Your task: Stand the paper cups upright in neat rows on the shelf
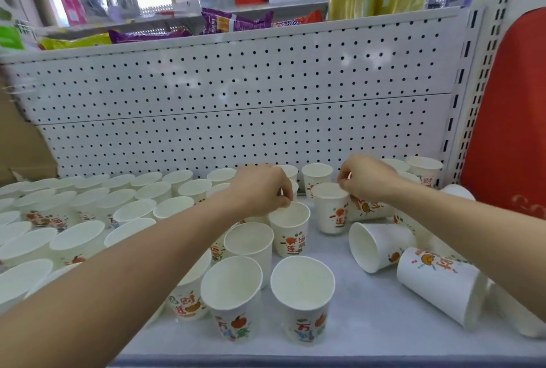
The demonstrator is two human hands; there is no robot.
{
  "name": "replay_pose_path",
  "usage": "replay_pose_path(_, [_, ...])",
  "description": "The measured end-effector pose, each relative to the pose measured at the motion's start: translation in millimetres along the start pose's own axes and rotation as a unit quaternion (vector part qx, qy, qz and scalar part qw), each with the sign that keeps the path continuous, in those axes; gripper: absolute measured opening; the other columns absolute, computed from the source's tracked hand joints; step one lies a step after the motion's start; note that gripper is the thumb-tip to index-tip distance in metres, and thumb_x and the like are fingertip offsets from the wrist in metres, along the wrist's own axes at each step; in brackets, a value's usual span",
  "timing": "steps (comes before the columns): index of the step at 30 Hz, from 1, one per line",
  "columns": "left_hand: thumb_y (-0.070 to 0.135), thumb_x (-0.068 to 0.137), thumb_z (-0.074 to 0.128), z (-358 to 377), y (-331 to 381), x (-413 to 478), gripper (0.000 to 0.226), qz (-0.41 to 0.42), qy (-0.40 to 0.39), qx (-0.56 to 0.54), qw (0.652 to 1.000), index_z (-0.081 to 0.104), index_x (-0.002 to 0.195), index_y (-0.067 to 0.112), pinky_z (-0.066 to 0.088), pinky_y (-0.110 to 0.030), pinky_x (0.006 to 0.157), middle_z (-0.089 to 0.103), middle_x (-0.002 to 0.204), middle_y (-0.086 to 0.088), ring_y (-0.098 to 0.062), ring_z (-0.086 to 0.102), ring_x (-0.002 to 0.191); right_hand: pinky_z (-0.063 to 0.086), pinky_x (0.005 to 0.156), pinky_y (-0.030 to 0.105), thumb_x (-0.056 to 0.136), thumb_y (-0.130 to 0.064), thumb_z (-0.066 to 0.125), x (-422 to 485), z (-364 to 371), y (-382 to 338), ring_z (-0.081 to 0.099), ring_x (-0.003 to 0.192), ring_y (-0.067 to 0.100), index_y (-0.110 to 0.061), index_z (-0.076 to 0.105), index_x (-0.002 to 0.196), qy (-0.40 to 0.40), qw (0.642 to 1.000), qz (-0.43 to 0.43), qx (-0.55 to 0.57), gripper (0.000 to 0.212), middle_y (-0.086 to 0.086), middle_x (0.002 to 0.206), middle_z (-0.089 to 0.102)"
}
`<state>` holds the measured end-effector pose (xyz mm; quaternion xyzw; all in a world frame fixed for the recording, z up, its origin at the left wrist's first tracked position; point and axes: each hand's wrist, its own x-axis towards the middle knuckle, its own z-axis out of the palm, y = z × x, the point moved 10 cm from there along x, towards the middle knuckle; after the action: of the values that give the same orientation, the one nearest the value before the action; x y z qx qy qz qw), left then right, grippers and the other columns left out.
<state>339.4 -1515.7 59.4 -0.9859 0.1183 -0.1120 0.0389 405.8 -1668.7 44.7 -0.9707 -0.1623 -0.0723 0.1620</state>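
Several white paper cups with orange and green print stand upright in rows on the left half of the shelf. My left hand pinches the rim of an upright cup near the middle. My right hand pinches the rim of another upright cup just to its right. On the right, a cup lies on its side with its mouth toward me, and another tipped cup lies beside it under my right forearm. Two upright cups stand at the front.
A white pegboard back panel rises behind the cups. A red bag hangs at the right past the slotted upright. A cardboard box sits at the left. Snack packets lie on the shelf above.
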Motion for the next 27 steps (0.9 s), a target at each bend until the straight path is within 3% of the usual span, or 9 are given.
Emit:
replay_pose_path(3, [0.047,0.092,0.055,-10,-1,-6,0.024,0.006,0.021,-0.032,0.999,0.071,0.102,0.033,0.048,-0.028,0.071,0.07,0.098,0.013,-0.01,0.06,0.084,0.051,0.059,0.031,0.09,-0.016,0.048,-2,-5,-3,0.064,0.062,0.021,-0.01,0.072,0.093,0.015,1.0,-0.015,-0.021,0.025,0.002,0.071,0.07])
replay_pose_path(6, [0.063,0.086,0.054,-15,6,-21,0.039,0.021,0.008,-0.114,0.993,0.069,0.108,0.036,0.044,-0.031,0.081,0.067,0.105,0.018,-0.007,0.06,0.092,0.051,0.063,0.03,0.095,-0.027,0.049,-17,-24,-12,0.061,0.073,0.013,-0.022,0.071,0.1,0.03,0.996,-0.07,0.041,0.023,-0.004,0.086,0.07])
replay_pose_path(8, [0.071,0.077,0.059,-8,14,-29,0.056,0.03,-0.034,-0.107,0.993,0.065,0.119,0.035,0.041,-0.032,0.09,0.065,0.113,0.016,-0.007,0.058,0.102,0.044,0.067,0.02,0.091,-0.032,0.059,-34,-22,-23,0.059,0.083,0.004,-0.028,0.07,0.102,-0.054,0.985,-0.119,0.112,0.015,-0.013,0.094,0.067])
replay_pose_path(10, [0.073,0.072,0.062,-1,19,-29,0.067,0.036,-0.057,-0.061,0.996,0.061,0.126,0.033,0.038,-0.032,0.093,0.065,0.119,0.012,-0.009,0.057,0.107,0.043,0.076,0.017,0.084,-0.033,0.069,-46,-10,-32,0.055,0.094,0.0,-0.032,0.068,0.104,-0.12,0.979,-0.159,0.049,0.02,-0.02,0.1,0.062])
replay_pose_path(14, [0.062,0.075,0.07,0,16,-25,0.064,0.025,-0.059,-0.083,0.994,0.059,0.129,0.029,0.039,-0.029,0.091,0.063,0.124,0.011,-0.009,0.056,0.109,0.052,0.077,0.03,0.085,-0.022,0.064,-39,1,-47,0.059,0.087,0.009,-0.029,0.071,0.093,-0.059,0.974,-0.199,-0.088,0.012,-0.015,0.091,0.064])
replay_pose_path(18, [0.059,0.071,0.075,4,12,-26,0.065,0.013,-0.085,-0.117,0.989,0.058,0.128,0.032,0.043,-0.032,0.096,0.061,0.123,0.012,-0.009,0.054,0.11,0.046,0.061,0.021,0.086,-0.02,0.064,-30,3,-66,0.058,0.072,0.004,-0.023,0.074,0.089,-0.039,0.979,-0.197,-0.017,0.01,-0.018,0.075,0.061])
replay_pose_path(22, [0.058,0.07,0.077,5,14,-27,0.065,0.016,-0.088,-0.114,0.989,0.057,0.127,0.034,0.042,-0.033,0.097,0.059,0.121,0.012,-0.01,0.053,0.11,0.054,0.069,0.028,0.085,-0.019,0.069,-26,7,-78,0.064,0.073,0.008,-0.018,0.077,0.088,-0.043,0.978,-0.199,0.052,0.009,-0.011,0.076,0.069])
replay_pose_path(24, [0.06,0.07,0.075,6,15,-27,0.065,0.021,-0.087,-0.113,0.99,0.057,0.127,0.034,0.041,-0.033,0.097,0.058,0.12,0.012,-0.009,0.053,0.111,0.049,0.067,0.022,0.087,-0.022,0.069,-27,-1,-74,0.062,0.071,0.002,-0.02,0.076,0.093,-0.041,0.976,-0.197,0.08,0.01,-0.015,0.077,0.067])
replay_pose_path(27, [0.064,0.073,0.068,-2,13,-26,0.065,0.014,-0.068,-0.156,0.985,0.056,0.128,0.032,0.042,-0.033,0.099,0.057,0.121,0.012,-0.007,0.052,0.113,0.044,0.069,0.014,0.091,-0.024,0.064,-25,-48,-41,0.059,0.077,-0.005,-0.022,0.072,0.104,0.034,0.976,-0.164,0.142,0.016,-0.019,0.084,0.064])
